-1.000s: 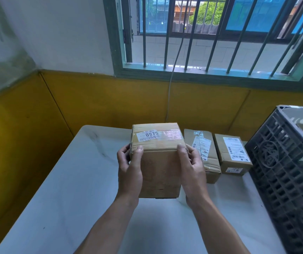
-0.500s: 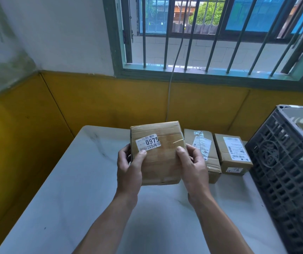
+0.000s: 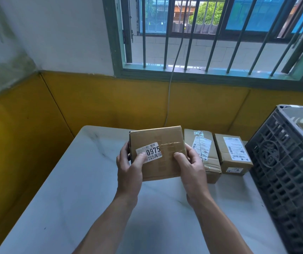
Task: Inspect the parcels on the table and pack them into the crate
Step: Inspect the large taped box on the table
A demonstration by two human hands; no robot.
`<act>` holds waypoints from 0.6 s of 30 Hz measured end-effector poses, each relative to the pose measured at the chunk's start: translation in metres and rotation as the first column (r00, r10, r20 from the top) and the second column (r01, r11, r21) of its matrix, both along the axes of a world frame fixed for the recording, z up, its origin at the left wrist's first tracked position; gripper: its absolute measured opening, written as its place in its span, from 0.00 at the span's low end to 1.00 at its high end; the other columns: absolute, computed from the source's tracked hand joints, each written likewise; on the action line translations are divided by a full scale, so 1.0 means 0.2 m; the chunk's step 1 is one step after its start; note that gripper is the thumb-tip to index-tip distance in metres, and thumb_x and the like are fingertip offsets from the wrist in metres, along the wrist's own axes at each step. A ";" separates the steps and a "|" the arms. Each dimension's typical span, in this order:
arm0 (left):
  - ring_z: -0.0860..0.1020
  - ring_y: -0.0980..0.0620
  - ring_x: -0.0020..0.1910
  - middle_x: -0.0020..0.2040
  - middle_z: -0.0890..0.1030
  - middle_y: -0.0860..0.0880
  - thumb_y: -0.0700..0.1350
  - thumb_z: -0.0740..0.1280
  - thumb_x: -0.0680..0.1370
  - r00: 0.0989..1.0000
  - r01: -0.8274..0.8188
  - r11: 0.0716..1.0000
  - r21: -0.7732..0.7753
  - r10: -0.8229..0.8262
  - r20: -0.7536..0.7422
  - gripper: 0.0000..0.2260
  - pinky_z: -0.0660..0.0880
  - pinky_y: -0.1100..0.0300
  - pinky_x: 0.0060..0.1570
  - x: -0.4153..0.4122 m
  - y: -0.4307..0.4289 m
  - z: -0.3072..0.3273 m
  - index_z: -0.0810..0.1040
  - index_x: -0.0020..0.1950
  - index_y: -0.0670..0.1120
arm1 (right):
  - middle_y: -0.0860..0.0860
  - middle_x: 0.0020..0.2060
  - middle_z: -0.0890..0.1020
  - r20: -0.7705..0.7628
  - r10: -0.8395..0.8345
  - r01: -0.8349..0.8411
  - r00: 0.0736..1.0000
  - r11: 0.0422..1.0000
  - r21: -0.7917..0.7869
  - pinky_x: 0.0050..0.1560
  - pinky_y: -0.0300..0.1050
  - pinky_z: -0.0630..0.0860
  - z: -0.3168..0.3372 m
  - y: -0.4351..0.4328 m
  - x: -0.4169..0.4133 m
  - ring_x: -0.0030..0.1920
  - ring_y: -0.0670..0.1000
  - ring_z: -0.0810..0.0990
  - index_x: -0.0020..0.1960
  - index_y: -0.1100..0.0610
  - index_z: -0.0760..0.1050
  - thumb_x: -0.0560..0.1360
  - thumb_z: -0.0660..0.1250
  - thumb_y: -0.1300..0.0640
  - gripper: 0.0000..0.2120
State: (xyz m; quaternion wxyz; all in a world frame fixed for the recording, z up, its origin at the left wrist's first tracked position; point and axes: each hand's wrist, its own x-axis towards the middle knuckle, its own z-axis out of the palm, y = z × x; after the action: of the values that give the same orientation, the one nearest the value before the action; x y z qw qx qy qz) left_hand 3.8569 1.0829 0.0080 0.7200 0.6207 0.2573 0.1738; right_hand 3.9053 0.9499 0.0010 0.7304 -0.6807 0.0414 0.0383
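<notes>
In the head view, a cardboard parcel (image 3: pixel 165 162) bearing a white 0975 sticker (image 3: pixel 149 152) is held above the pale table (image 3: pixel 73 189), well left of the dark slatted crate (image 3: pixel 284 171). The left hand (image 3: pixel 128 171) grips its left edge with the thumb on the sticker, and the right hand (image 3: pixel 191 171) grips its right edge. Between it and the crate two more boxes rest on the table: a taped parcel (image 3: pixel 202 153) farther from the crate and a labelled parcel (image 3: pixel 233 156) just beside the crate's wall.
</notes>
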 end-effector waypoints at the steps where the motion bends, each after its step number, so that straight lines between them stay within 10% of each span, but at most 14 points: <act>1: 0.77 0.54 0.61 0.65 0.76 0.53 0.56 0.69 0.76 1.000 -0.006 1.000 0.004 0.006 0.006 0.17 0.78 0.57 0.54 0.00 0.00 0.00 0.72 0.64 0.66 | 0.42 0.46 0.86 0.002 -0.008 0.008 1.000 1.000 -0.006 0.50 0.41 0.76 0.00 0.00 0.00 0.48 0.42 0.82 0.61 0.46 0.80 0.76 0.70 0.57 0.16; 10: 0.81 0.57 0.52 0.56 0.82 0.55 0.46 0.69 0.81 0.997 -0.073 0.996 -0.041 0.074 0.007 0.11 0.78 0.57 0.47 0.02 0.00 -0.01 0.74 0.59 0.58 | 0.41 0.46 0.86 0.013 -0.060 0.060 0.998 0.998 -0.011 0.54 0.44 0.78 -0.03 0.00 0.01 0.52 0.45 0.83 0.52 0.44 0.78 0.76 0.74 0.51 0.08; 18: 0.81 0.58 0.51 0.55 0.82 0.54 0.59 0.66 0.81 0.998 -0.062 0.997 -0.040 0.060 -0.036 0.07 0.79 0.56 0.46 0.03 0.00 -0.02 0.73 0.57 0.61 | 0.45 0.57 0.85 0.008 -0.010 0.010 1.000 1.000 0.005 0.58 0.44 0.78 -0.01 -0.01 0.00 0.58 0.45 0.82 0.68 0.44 0.77 0.78 0.71 0.56 0.19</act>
State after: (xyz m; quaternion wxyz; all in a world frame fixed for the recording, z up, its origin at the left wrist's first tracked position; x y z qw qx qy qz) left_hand 3.8625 1.0836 0.0037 0.7224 0.6004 0.2922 0.1796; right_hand 3.9058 0.9485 -0.0017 0.7323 -0.6790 0.0418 0.0320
